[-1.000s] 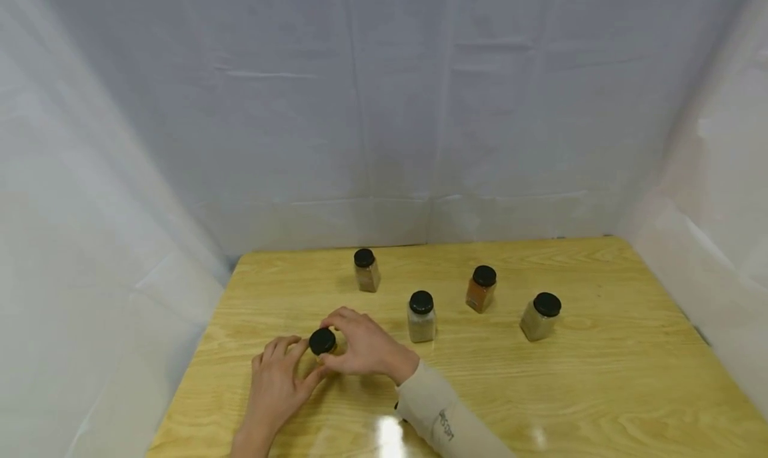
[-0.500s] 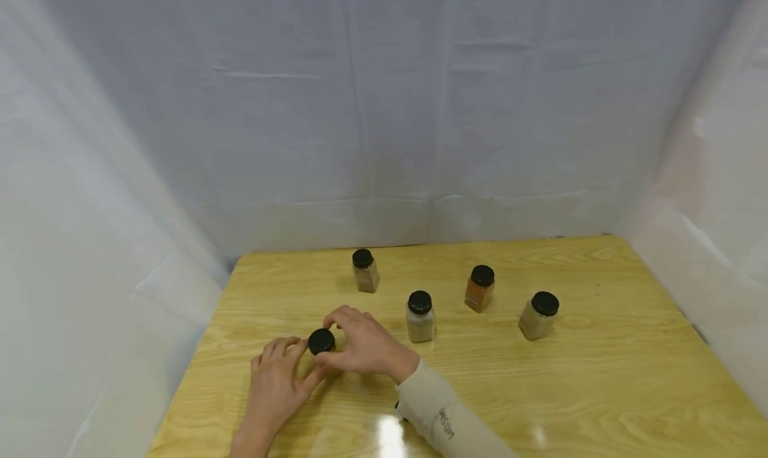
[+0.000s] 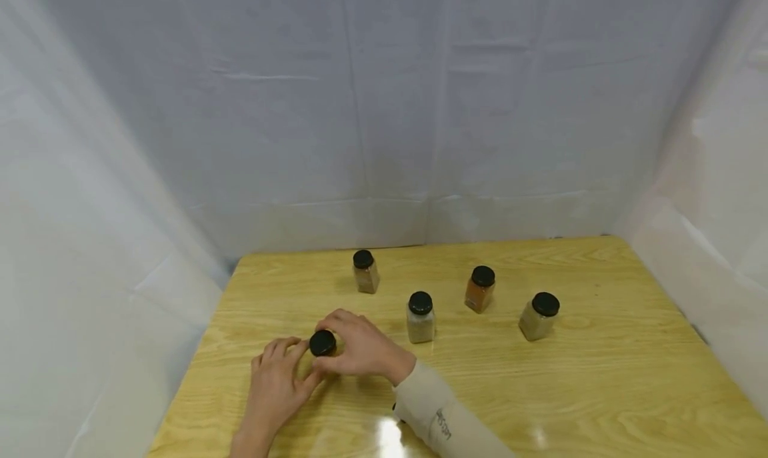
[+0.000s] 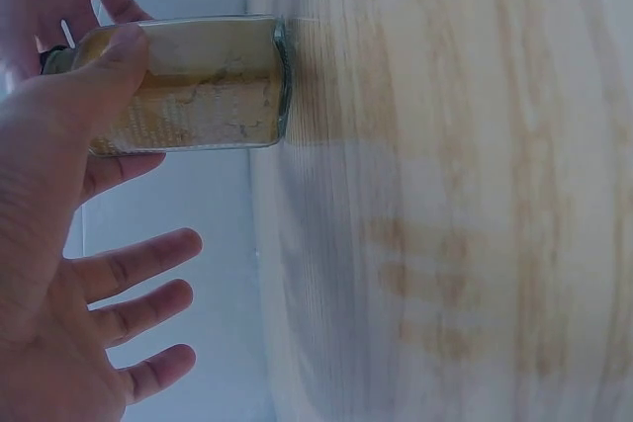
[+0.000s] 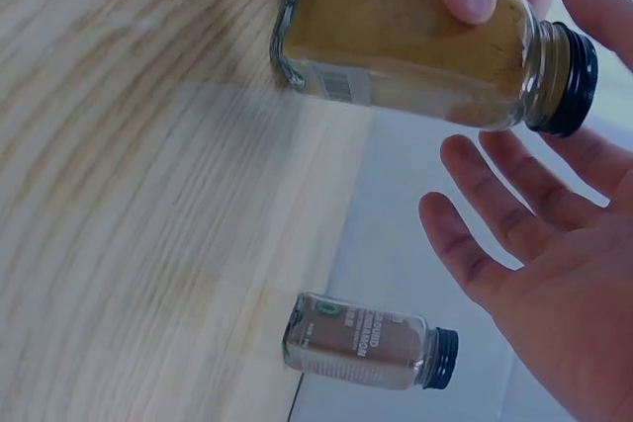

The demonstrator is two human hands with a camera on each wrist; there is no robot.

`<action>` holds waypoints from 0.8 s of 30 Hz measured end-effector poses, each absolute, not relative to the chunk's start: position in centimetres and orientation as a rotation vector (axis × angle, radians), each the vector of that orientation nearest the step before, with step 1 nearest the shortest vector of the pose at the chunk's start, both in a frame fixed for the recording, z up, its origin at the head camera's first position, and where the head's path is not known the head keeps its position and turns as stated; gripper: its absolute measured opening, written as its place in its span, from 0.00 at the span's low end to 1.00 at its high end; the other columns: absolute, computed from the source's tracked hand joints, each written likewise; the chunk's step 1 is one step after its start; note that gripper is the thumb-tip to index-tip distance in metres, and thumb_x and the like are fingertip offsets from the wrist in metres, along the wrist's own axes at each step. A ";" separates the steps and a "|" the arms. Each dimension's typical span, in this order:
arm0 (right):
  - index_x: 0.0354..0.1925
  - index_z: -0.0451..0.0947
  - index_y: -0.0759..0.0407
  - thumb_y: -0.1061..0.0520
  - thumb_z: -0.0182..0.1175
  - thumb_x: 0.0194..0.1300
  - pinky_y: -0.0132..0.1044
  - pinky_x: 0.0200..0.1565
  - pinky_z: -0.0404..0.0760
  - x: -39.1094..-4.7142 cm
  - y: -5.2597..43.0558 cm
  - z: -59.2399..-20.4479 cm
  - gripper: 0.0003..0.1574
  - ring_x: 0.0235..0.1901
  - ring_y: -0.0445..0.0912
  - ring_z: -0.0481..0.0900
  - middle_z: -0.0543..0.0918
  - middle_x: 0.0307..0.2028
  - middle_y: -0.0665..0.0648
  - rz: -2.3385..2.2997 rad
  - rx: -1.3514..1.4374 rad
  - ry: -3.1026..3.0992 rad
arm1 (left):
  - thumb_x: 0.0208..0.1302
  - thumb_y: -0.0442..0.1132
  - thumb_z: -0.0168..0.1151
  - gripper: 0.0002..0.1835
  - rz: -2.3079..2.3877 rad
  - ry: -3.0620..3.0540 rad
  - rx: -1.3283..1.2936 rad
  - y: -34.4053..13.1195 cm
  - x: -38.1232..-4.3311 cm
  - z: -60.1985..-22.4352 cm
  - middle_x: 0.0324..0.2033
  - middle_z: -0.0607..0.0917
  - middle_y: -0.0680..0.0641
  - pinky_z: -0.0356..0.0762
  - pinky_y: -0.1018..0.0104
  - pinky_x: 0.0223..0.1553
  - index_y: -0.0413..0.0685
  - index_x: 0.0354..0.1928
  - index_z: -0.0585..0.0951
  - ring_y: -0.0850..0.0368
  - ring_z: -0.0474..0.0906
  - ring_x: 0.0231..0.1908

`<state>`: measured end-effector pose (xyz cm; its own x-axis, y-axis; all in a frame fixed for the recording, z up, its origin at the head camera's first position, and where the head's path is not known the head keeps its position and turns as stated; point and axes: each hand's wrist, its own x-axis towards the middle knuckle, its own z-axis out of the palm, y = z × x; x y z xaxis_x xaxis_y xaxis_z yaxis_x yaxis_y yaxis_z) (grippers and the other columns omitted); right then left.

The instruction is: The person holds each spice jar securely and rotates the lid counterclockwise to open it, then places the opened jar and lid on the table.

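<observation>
A square glass spice jar [image 5: 406,42] of yellow-brown powder stands upright on the table at the front left, its black lid [image 3: 323,343] on the neck. My left hand [image 3: 275,383] pinches the jar body between thumb and index finger, the other fingers spread, as the left wrist view shows [image 4: 49,205]. Around the lid hovers my right hand [image 3: 365,348], thumb and fingers spread to either side. The right wrist view shows a gap between its thumb [image 5: 603,17] and the lid; whether another finger touches the lid I cannot tell.
Several more black-lidded spice jars stand upright: a brown one [image 3: 367,279] at the back, a pale grey one [image 3: 421,326] near my right hand, an orange-red one [image 3: 479,295] and a greenish-grey one [image 3: 536,322] further right. White sheeting [image 3: 396,111] surrounds the wooden table [image 3: 600,391].
The right hand's thumb and index finger, closer about the lid half a second ago, now stand wider apart and a little further left. The left hand and the jar have barely moved.
</observation>
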<state>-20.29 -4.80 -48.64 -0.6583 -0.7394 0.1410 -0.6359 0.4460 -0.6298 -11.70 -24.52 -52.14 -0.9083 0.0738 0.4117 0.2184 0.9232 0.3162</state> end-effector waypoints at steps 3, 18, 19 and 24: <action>0.68 0.78 0.48 0.36 0.65 0.73 0.52 0.67 0.76 -20.2 -4.9 -48.8 0.33 0.62 0.44 0.79 0.80 0.64 0.50 -0.972 -1.212 2.565 | 0.57 0.52 0.81 0.27 -0.508 -2.675 -0.216 -24.4 -11.7 -52.2 0.53 0.86 0.38 0.73 0.32 0.49 0.45 0.55 0.88 0.33 0.79 0.57; 0.64 0.77 0.49 0.40 0.68 0.71 0.43 0.61 0.79 -20.5 -3.8 -48.6 0.30 0.59 0.48 0.80 0.80 0.61 0.49 -1.085 -1.132 2.488 | 0.56 0.57 0.80 0.31 -0.504 -2.690 -0.197 -24.6 -11.7 -52.2 0.53 0.86 0.37 0.72 0.31 0.51 0.44 0.55 0.88 0.32 0.79 0.57; 0.65 0.77 0.49 0.42 0.68 0.71 0.42 0.60 0.80 -20.5 -3.8 -48.6 0.29 0.59 0.48 0.80 0.80 0.62 0.50 -1.088 -1.143 2.480 | 0.56 0.57 0.80 0.31 -0.500 -2.691 -0.199 -24.6 -11.7 -52.2 0.53 0.86 0.37 0.72 0.31 0.50 0.44 0.55 0.88 0.32 0.79 0.57; 0.68 0.77 0.52 0.44 0.66 0.72 0.45 0.64 0.78 -20.4 -4.1 -48.7 0.31 0.61 0.48 0.80 0.80 0.62 0.51 -1.080 -1.187 2.485 | 0.56 0.55 0.80 0.30 -0.490 -2.684 -0.207 -24.6 -11.7 -52.3 0.53 0.86 0.38 0.73 0.31 0.49 0.43 0.55 0.88 0.32 0.79 0.57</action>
